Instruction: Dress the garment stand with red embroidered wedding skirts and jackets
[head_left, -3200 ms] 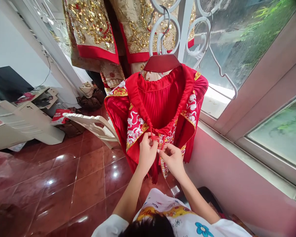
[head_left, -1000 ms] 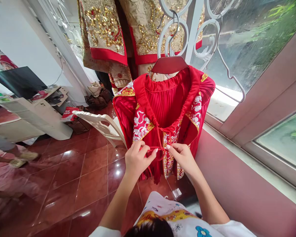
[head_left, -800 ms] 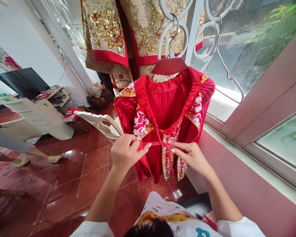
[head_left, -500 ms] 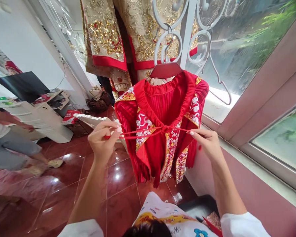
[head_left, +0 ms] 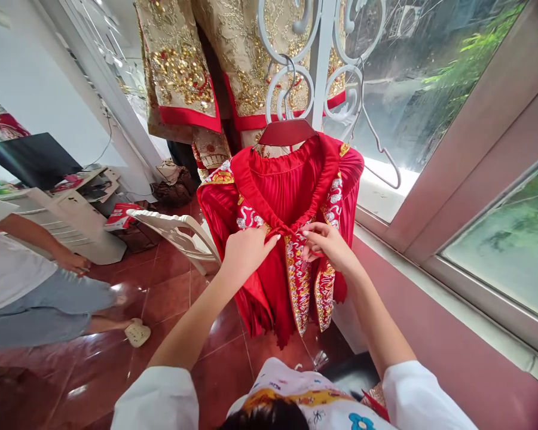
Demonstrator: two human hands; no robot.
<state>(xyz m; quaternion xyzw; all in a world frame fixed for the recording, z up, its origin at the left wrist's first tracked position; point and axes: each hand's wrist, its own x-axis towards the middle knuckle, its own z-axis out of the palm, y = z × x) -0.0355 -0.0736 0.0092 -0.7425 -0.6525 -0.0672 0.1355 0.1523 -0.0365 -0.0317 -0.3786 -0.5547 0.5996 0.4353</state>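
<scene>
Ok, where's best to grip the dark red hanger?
Probably at the bare middle of the dark red hanger, from the front: it shows above the red garment's open neck, its ends meet the collar, and sequined cloth hangs behind.

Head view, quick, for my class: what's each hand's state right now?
Left hand: closed, holding the cord.
Right hand: closed, also holding the cord.

Maroon hanger (head_left: 287,132), red garment (head_left: 273,283) hanging on it
</scene>
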